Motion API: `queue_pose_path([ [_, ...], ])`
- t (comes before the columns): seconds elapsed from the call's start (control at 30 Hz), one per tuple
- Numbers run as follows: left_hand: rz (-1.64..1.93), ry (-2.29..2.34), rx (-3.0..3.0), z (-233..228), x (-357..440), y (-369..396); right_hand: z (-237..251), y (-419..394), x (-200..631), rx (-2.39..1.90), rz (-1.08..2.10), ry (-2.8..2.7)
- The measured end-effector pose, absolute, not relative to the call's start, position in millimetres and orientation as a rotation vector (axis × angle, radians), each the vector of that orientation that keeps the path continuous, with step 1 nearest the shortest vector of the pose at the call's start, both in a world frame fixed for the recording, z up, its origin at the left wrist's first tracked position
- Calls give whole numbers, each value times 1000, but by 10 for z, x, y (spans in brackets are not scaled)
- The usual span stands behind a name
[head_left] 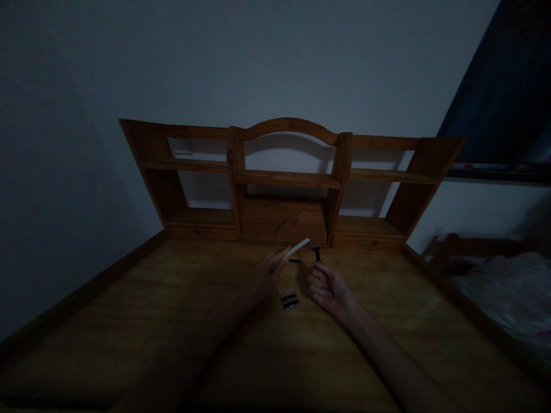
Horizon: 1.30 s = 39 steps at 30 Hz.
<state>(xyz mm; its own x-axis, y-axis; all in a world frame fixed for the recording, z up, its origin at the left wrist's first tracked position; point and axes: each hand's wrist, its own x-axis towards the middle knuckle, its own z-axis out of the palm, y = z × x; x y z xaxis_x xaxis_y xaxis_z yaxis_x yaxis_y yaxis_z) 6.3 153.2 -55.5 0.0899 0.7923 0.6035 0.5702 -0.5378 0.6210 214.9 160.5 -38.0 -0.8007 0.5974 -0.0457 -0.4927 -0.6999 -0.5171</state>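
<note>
My left hand (269, 272) is closed on a thin, pale, flat object (298, 248), which tilts up to the right; its kind is hard to make out in the dim light. To its right, my right hand (325, 289) grips the handle of a dark razor (317, 254), its head pointing up and away from me. On the desk between the hands lies a small clear pack (289, 299) with several black razor cartridges. A small black piece (295, 261) rests on the desktop just beyond my left fingers.
The wooden desk (193, 321) carries a shelf unit (288, 179) along its back edge, against a pale wall. A thin curved line (286, 221) shows on the middle panel. A bed (508, 287) stands at the right, below a dark curtain (499, 97).
</note>
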Motion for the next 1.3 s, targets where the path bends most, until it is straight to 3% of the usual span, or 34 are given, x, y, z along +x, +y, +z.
queue_pose_path([
  [0.67,1262,1438,2293,-491,140,1422,-378,1610,2156,-295,2410,-703],
  [1.3,1326,1530,2201,-570,127,1466,-402,1618,2163,-314,2407,-714],
])
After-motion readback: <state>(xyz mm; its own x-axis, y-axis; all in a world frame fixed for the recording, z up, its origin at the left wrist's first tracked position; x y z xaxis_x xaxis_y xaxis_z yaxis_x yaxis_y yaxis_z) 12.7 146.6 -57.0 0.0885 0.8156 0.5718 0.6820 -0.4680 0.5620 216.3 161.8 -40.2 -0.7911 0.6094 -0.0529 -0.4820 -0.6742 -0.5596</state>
